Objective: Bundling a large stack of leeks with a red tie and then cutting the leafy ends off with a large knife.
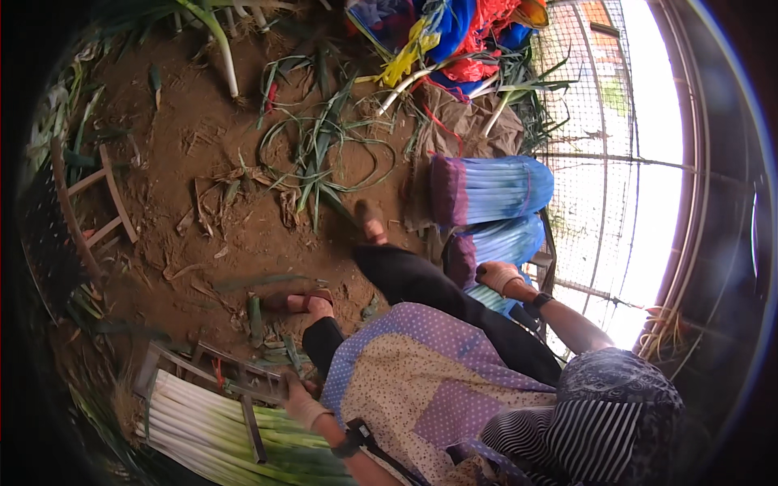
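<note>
My left hand (300,398), in a pale wrap, closes on the near end of a wooden frame (233,368). Beside that frame lies a thick row of leeks (211,421), white at one end and green at the other, with a dark bar across them. On the right, my right hand (498,277) is closed against a leek bundle in blue plastic with a purple end (496,243); its fingertips are partly hidden. Just beyond rests a second wrapped leek bundle (496,190), touching the first.
Loose leek leaves (320,154) litter the brown earth floor (186,162). A small wooden stool (101,198) lies at the left. Colourful plastic bags (462,40) are heaped at the top, near a mesh fence (587,146). My feet are on the soil between the leeks and bundles.
</note>
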Demonstrator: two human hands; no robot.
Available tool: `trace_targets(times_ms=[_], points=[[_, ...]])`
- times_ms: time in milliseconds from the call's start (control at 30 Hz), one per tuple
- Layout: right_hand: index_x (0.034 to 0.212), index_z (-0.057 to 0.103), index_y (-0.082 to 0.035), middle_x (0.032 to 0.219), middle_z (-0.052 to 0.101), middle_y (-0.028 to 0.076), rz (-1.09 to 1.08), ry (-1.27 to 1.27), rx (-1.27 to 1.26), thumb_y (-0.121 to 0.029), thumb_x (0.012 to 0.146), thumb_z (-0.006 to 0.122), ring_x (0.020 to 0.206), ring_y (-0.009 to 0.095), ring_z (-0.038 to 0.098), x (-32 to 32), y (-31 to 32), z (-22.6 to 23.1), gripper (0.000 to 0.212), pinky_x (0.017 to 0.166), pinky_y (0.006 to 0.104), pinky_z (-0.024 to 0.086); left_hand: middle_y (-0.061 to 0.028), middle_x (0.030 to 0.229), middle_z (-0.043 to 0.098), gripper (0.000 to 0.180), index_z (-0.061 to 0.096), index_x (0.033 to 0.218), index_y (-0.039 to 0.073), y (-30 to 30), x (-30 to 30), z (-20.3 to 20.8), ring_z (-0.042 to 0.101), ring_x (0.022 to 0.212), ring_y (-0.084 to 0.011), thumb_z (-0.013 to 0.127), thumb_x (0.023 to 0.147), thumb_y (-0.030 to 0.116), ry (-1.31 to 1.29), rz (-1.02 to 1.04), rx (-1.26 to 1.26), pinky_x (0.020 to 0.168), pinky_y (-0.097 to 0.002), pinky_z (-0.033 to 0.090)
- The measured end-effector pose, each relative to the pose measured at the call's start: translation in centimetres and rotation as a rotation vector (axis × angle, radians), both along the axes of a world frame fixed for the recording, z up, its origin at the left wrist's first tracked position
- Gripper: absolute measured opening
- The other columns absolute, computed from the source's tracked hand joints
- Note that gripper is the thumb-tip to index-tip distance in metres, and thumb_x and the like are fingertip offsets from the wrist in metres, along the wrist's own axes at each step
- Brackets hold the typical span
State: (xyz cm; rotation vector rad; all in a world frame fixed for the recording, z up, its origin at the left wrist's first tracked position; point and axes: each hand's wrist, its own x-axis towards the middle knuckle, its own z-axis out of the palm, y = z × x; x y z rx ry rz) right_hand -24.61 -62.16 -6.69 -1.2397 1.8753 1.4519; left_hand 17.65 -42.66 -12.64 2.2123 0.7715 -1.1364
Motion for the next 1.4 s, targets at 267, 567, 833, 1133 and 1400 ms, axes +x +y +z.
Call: trace_targets(times_ms=[267,567,833,1133,1400], points=[[0.1,0.066,-0.015,0.096,0.066,0.015,0.13,-0.122,-0.113,-0.04,0.081,0.055,0.094,0.035,0.061,-5.2,-8.3,-3.4,0.034,0.079,0.0454,0.048,-0.0017,0.063,0.053,0.021,0.06,0.092,0.002,-2.1,-3.9,-1.7,0.047,0.05,-0.0112,0.06,0.084,0.022,-0.003,-0.068,-0.076,0.049,-0.0246,0.038],[0.108,0.063,-0.018,0.105,0.064,0.01,0.057,-0.241,-0.26,-0.037,0.081,0.054,0.1,0.032,0.06,-11.4,-24.1,-13.0,0.034,0.082,0.0445,0.048,-0.0057,0.046,0.052,0.055,0.053,0.052,0.003,-13.1,-14.8,-0.6,0.046,0.039,-0.0149,0.05,0.089,0.044,0.05,-0.524,-0.074,0.042,-0.0284,0.035],[0.111,0.062,-0.016,0.112,0.062,0.013,0.103,-0.211,-0.421,-0.036,0.078,0.06,0.103,0.033,0.059,-16.9,-34.5,-22.4,0.039,0.084,0.0448,0.048,-0.0061,0.052,0.056,0.054,0.056,0.06,-0.001,-21.5,-24.7,-1.6,0.049,0.044,-0.0157,0.055,0.088,0.045,0.139,-0.568,0.032,0.047,-0.0284,0.039],[0.118,0.056,-0.014,0.115,0.058,0.015,0.168,-0.268,-0.465,-0.036,0.07,0.071,0.109,0.034,0.055,-18.2,-39.5,-32.4,0.054,0.087,0.0448,0.047,-0.0062,0.058,0.056,0.026,0.06,0.079,-0.002,-19.1,-26.3,-7.5,0.052,0.047,-0.0151,0.062,0.082,0.024,0.144,-0.326,0.072,0.047,-0.0268,0.042],[0.109,0.062,-0.009,0.117,0.058,0.015,0.231,-0.19,-0.427,-0.035,0.071,0.07,0.109,0.031,0.055,-18.1,-40.8,-38.1,0.047,0.086,0.042,0.048,-0.0048,0.06,0.054,0.017,0.06,0.079,0.003,-18.3,-26.6,-9.0,0.051,0.048,-0.0137,0.062,0.082,0.02,0.169,-0.148,0.107,0.046,-0.026,0.04]])
